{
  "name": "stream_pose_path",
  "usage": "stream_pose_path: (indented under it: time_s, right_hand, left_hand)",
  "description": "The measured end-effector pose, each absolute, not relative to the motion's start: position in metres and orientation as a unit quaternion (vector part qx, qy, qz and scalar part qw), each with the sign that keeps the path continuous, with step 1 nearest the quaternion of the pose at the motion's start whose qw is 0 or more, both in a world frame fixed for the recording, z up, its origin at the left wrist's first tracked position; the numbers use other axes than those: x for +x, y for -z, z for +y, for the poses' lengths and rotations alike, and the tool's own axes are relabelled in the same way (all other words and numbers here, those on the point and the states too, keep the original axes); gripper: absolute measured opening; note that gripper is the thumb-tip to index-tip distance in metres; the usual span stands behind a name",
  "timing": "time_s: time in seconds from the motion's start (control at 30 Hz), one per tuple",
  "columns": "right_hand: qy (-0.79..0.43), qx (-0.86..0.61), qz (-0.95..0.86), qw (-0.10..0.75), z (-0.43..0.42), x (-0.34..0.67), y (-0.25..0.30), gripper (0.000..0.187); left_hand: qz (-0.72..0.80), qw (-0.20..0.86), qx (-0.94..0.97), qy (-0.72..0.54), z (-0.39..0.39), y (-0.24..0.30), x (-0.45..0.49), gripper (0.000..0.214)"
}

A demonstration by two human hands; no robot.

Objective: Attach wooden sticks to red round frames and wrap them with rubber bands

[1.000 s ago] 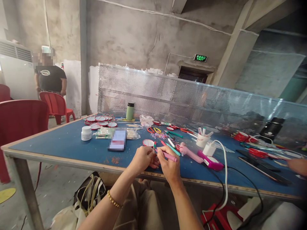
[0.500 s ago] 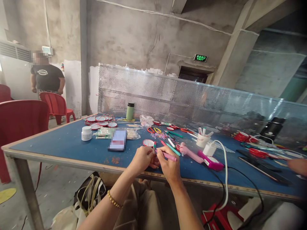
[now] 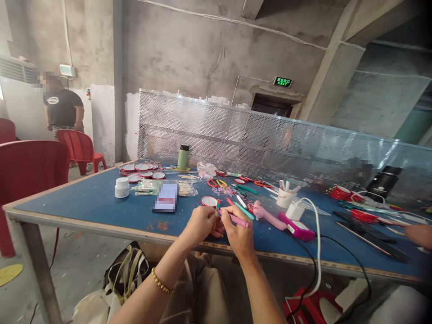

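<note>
Just above the near edge of the table (image 3: pixel 101 225), a pink pen (image 3: pixel 240 220) is gripped by the right hand (image 3: pixel 238 235) and its tip pinched by the left hand (image 3: pixel 201 225), seemingly being fitted; steady, aligned pressure is called for

Nine o'clock: bare blue tabletop (image 3: pixel 84 202), wide open beside the left hand (image 3: pixel 201 223).
Twelve o'clock: red-rimmed disc (image 3: pixel 209 201) and loose pens (image 3: pixel 243 209) crowding close.
Two o'clock: pink device (image 3: pixel 268 216) and white cable (image 3: pixel 318 243) hemming the right hand (image 3: pixel 240 235).

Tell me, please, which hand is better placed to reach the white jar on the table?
Left. The white jar stands to the left of both hands. The left hand is nearer to it, and the right hand holds a pink pen.
</note>
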State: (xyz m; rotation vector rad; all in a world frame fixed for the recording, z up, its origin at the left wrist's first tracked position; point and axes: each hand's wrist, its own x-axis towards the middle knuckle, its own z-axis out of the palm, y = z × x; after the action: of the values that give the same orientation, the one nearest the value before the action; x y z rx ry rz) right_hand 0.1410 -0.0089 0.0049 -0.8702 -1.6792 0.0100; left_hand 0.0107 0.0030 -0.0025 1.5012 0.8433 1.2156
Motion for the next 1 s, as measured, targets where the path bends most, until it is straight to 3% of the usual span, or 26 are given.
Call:
stream_pose_path:
  time_s: [1.0]
  right_hand:
    - [0.009, -0.368, -0.723, 0.585, -0.0090, 0.1404, -0.0062, 0.019]
  left_hand:
    - [0.354, 0.488, 0.621, -0.501, 0.0051, 0.0043, 0.0115, 0.024]
